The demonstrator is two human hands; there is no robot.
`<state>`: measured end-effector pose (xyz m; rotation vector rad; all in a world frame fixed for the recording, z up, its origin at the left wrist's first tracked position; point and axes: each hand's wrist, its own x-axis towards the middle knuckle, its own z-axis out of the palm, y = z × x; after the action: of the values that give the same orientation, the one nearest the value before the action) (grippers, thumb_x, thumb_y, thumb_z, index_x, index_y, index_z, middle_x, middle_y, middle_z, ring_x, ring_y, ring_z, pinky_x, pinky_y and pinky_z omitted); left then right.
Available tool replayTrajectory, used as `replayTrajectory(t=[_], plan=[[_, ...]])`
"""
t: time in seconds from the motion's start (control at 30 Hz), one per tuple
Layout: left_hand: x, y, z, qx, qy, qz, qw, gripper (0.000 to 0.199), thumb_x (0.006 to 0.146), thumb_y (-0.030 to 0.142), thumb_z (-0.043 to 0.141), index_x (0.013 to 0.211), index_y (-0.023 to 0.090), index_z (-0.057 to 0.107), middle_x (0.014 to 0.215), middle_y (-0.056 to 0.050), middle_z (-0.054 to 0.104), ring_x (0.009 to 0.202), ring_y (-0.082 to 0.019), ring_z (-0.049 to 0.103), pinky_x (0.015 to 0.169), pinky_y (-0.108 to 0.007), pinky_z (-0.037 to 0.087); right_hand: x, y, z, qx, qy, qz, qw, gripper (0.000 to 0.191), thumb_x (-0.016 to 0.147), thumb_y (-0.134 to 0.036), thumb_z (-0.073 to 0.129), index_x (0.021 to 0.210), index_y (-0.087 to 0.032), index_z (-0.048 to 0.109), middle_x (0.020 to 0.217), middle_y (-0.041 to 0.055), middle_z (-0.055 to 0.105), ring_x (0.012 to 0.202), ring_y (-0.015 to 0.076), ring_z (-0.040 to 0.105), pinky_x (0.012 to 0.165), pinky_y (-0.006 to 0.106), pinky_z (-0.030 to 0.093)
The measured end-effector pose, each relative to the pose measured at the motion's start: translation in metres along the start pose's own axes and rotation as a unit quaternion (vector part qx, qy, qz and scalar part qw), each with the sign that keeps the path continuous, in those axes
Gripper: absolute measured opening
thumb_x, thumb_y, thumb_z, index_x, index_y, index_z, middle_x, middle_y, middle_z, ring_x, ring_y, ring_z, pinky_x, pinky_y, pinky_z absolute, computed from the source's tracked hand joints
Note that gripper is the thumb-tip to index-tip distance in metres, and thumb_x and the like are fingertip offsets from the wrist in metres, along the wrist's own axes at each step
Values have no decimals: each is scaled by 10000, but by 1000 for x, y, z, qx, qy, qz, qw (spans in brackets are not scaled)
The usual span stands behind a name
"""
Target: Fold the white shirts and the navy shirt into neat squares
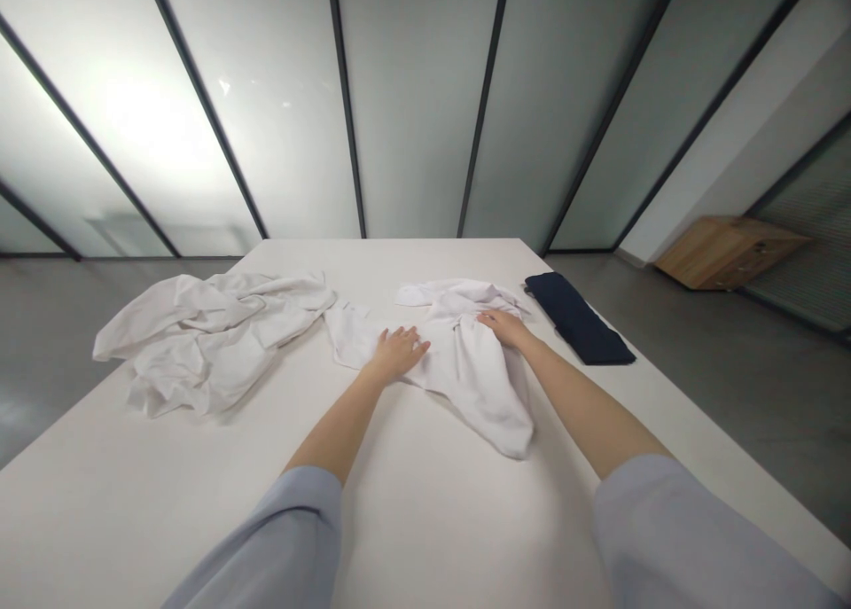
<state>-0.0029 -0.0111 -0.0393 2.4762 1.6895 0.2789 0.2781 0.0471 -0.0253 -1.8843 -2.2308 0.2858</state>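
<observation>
A white shirt-like garment [482,378] lies partly spread and wrinkled on the white table [425,520]. My left hand [397,354] rests flat on its left part, fingers apart. On the garment's right side, my right hand [505,327] has its fingers closed over a fold of the cloth. One sleeve-like end hangs toward me, and folds bunch up beyond the right hand. The fingertips of the right hand are partly sunk in the fabric.
A crumpled pile of white cloth [219,343] lies on the left, reaching over the table's edge. A folded dark navy cloth [578,318] sits along the right edge. Beyond are frosted glass panels [412,104] and a wooden cabinet [724,250] on the floor.
</observation>
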Motion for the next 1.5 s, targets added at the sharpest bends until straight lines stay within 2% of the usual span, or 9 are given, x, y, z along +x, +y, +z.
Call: replayTrajectory(t=[0.27,0.43,0.53,0.63,0.87,1.1,1.23,1.37,1.5], plan=[[-8,-48,-22,84,-2,-259,962,659,866,541,390,1316,77,515,1459,-223,383,1402,-383,224,1102,-592,188,-25,-37,0,-155,-24,42,987,519,942,-496,340,1100,-135,678,1181,202,638,1096,320,583,886,415,419],[-3,-31,-25,80,64,-123,987,600,866,309,404,1417,75,370,1526,-168,283,1428,-292,198,1141,-484,194,-21,-52,-2,-56,-41,-86,994,432,973,-399,308,1104,-217,677,1135,90,687,1042,226,620,870,303,427],[1,-15,-22,20,16,14,1000,522,919,301,315,1403,126,398,1497,-106,370,1400,-202,290,1135,-363,245,-19,-52,5,-44,-15,-119,992,358,944,-322,387,1136,-198,663,1181,86,666,1100,217,588,940,299,392],[0,-8,-18,-1,-24,67,997,473,947,351,288,1304,134,510,1423,-108,477,1342,-183,392,1095,-305,299,-20,-47,20,-51,24,-114,992,369,899,-340,479,1196,-179,627,1268,111,607,1194,238,520,1007,339,348],[-4,-12,-26,42,22,-79,996,486,964,404,239,975,168,664,1067,-124,690,1041,-241,624,909,-380,424,-11,-31,31,16,97,-25,995,393,917,-326,434,1183,-105,620,1223,151,613,1164,210,535,1007,281,348],[1,-15,-30,88,6,-190,978,506,918,501,320,1034,143,659,1002,-173,697,998,-279,642,861,-393,433,-9,-36,11,-68,17,3,998,414,839,-359,532,1135,-97,652,1157,181,649,1097,279,575,948,323,385],[16,-19,-33,88,-33,-166,982,530,800,594,481,1045,158,658,1111,-178,659,1071,-310,597,890,-406,438,-12,-41,5,-113,-4,-45,993,390,823,-372,548,1107,-130,661,1167,165,640,1131,298,536,953,347,364],[34,-22,-30,9,-48,-138,989,357,734,387,605,1016,173,652,1188,-158,619,1148,-296,546,931,-373,427,-10,-47,4,-59,-21,-65,996,321,791,-287,562,1069,-145,639,1133,137,654,1037,250,580,864,289,398],[42,-23,-31,-66,-64,-125,988,257,754,237,543,979,153,636,1015,-113,683,971,-221,628,826,-294,471,-4,-51,0,39,-24,-27,999,279,786,-238,507,1032,-157,610,1024,103,681,882,213,602,730,258,420]])
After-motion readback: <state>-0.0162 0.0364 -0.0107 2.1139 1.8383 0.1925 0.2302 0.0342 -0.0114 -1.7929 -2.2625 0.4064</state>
